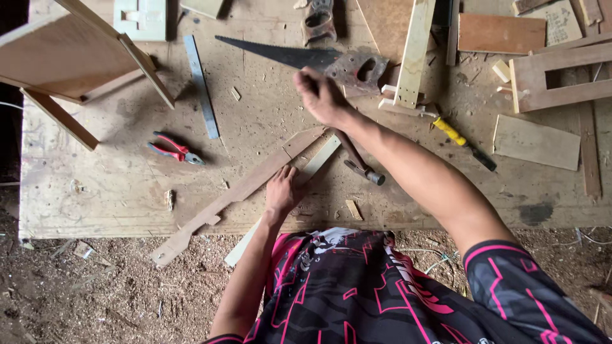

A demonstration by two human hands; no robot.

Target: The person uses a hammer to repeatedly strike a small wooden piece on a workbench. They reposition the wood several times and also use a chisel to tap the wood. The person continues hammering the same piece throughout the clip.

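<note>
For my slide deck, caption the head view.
Left hand pins wooden strips; right hand reaches toward a handsaw.

Worn plywood workbench (pixel 115 185), scuffed & dusted w/ sawdust, is carrying everything. Lying on it: red-handled pliers (pixel 173 150) at left, metal ruler strip (pixel 202 86) above them, handsaw (pixel 306 58) w/ rusty blade pointing left near top centre. A long notched wood strip (pixel 236 194) & a paler slat (pixel 299 185) are running diagonally & overhanging the front edge. Hammer (pixel 360 167) is resting just beside them. Yellow-handled screwdriver (pixel 462 141) is lying at right, near a flat board (pixel 537 143). Small offcuts are sitting scattered about.
</note>
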